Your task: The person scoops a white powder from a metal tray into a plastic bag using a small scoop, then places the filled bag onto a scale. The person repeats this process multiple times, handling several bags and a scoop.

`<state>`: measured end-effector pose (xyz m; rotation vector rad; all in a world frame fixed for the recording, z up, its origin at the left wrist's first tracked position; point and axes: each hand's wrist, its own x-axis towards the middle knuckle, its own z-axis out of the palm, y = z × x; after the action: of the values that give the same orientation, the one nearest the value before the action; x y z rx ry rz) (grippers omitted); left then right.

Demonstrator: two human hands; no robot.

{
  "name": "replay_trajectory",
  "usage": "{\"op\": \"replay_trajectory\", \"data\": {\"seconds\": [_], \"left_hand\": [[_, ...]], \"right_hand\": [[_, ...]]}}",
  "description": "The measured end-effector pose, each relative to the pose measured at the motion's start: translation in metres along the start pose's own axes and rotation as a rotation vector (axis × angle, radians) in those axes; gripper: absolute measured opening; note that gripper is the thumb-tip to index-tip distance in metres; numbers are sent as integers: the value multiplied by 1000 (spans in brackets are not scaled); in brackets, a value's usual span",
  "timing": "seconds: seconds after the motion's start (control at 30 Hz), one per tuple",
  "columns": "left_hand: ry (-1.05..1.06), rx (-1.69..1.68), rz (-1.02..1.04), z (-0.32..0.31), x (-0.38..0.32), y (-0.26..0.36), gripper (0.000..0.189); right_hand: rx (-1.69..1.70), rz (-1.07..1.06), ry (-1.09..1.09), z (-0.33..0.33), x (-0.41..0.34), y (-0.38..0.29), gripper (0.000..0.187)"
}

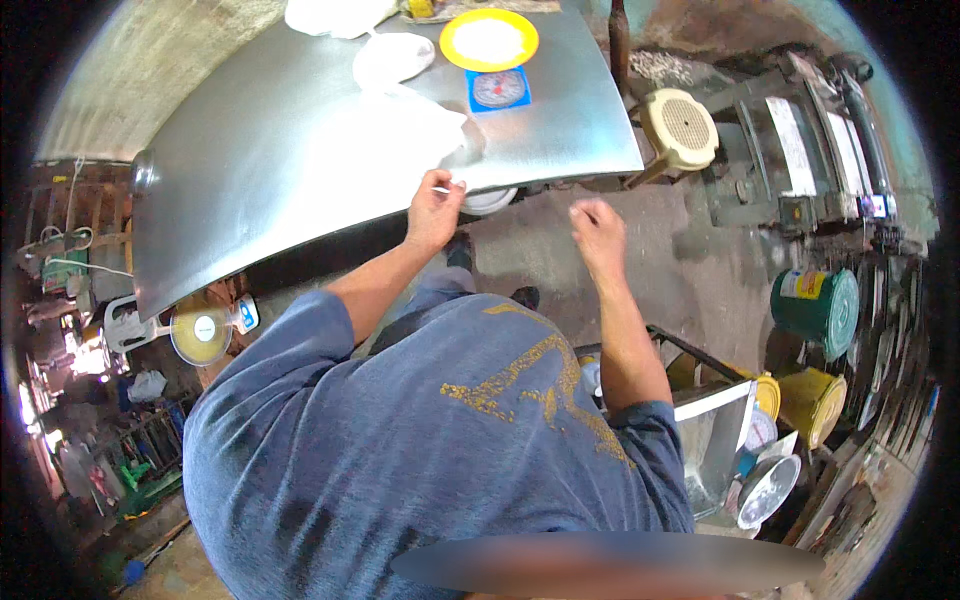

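My left hand is at the front edge of a metal-topped table, its thumb and fingertips pinched on the edge of something thin and white, maybe the white bag or cloth lying there in glare. My right hand is raised over the floor to the right, fingers curled, with nothing visible in it. On the table, a blue dial kitchen scale stands just in front of a yellow plate with white contents. Left of the plate lies a small white bundle, and a larger white bag is behind it.
A beige plastic stool stands right of the table. Further right are a machine with rollers, a green bucket and a yellow bucket. A metal bowl sits at lower right, an electric fan at left.
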<state>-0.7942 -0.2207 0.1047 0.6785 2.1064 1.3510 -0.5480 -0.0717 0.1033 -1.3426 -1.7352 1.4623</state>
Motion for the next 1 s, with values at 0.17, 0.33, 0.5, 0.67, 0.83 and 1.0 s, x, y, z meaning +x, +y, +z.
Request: {"op": "replay_trajectory", "data": {"seconds": [0.17, 0.33, 0.5, 0.67, 0.83, 1.0], "left_hand": [[423, -125, 35, -73, 49, 25, 54], [276, -202, -92, -102, 105, 37, 42], [111, -382, -97, -126, 115, 32, 15], [-3, -426, -190, -139, 114, 32, 14], [-109, -417, -86, -140, 127, 38, 15], [-216, -312, -102, -149, 146, 41, 26]], "right_hand": [[103, -410, -162, 120, 60, -139, 13], [-111, -465, -354, 235, 99, -174, 18], [-536, -751, -247, 224, 128, -173, 31], [-773, -515, 27, 166, 189, -221, 52], [-963, -362, -59, 165, 221, -231, 57], [-865, -414, -36, 169, 239, -213, 47]]}}
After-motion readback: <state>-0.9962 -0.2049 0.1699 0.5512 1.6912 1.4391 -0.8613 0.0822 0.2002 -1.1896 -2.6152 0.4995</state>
